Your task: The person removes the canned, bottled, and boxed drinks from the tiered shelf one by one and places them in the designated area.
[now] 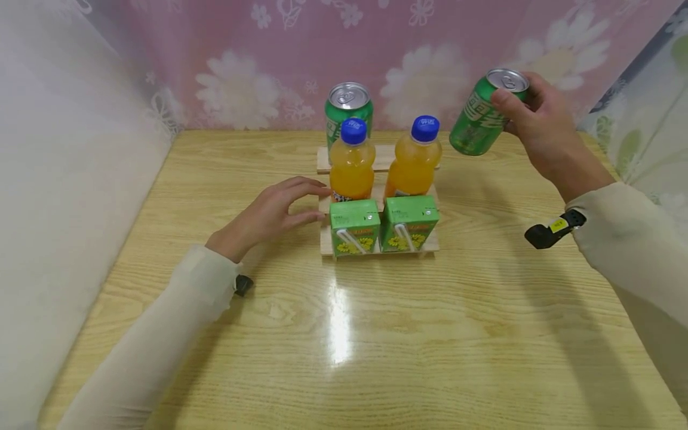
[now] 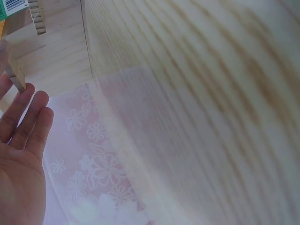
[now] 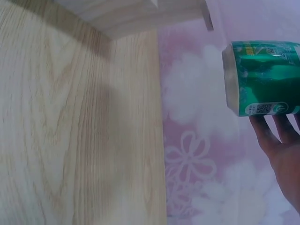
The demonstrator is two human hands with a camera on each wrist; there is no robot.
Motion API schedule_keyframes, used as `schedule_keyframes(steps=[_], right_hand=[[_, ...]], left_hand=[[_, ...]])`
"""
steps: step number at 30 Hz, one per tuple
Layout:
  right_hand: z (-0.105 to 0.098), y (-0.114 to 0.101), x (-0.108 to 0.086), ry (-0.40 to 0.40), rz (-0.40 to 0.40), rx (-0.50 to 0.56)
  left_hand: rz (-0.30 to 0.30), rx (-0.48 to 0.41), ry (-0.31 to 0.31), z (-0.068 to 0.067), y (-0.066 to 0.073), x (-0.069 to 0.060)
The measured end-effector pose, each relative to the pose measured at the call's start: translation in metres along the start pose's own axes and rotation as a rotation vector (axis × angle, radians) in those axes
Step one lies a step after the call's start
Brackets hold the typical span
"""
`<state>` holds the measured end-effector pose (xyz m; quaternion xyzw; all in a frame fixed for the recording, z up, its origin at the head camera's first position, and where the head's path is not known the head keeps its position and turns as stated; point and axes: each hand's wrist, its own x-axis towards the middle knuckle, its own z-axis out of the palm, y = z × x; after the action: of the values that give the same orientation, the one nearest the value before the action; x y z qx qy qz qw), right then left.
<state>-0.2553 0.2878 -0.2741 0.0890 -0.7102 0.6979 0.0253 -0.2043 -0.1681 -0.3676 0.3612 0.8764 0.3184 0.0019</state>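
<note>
My right hand [image 1: 543, 122] grips a green drink can [image 1: 484, 113], slightly tilted and held off the table, right of a small wooden stepped rack [image 1: 378, 254]. In the right wrist view the can [image 3: 269, 77] lies sideways across the picture, fingers beneath it. My left hand [image 1: 274, 209] reaches the rack's left side, fingers extended; in the left wrist view its fingertips [image 2: 29, 89] touch a wooden shelf end [image 2: 16, 75]. On the rack stand another green can [image 1: 349, 98] at the back, two orange drink bottles [image 1: 352, 170] with blue caps, and two green juice cartons [image 1: 355, 224] in front.
The rack stands on a wood-grain table [image 1: 376, 340], near its far edge. Behind it hangs a pink floral curtain [image 1: 301, 54], and pale curtain cloth [image 1: 70, 149] lines the left side. The upper shelf's right part [image 1: 384, 158] shows behind the bottles.
</note>
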Motion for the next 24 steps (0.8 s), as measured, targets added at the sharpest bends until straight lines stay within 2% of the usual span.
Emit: schedule_keyframes(steps=[12,19,24], right_hand=[[-0.036,0.010,-0.010,0.115,0.019,0.054],[-0.058,0.016,-0.017,0.196,0.054,0.027],[-0.071,0.021,-0.022,0.238,0.043,0.057]], left_hand=[[-0.006,0.013,0.002,-0.001,0.000,0.002],[-0.013,0.017,0.002,0.000,-0.002,0.001],[-0.004,0.017,0.005,0.001,-0.002,0.001]])
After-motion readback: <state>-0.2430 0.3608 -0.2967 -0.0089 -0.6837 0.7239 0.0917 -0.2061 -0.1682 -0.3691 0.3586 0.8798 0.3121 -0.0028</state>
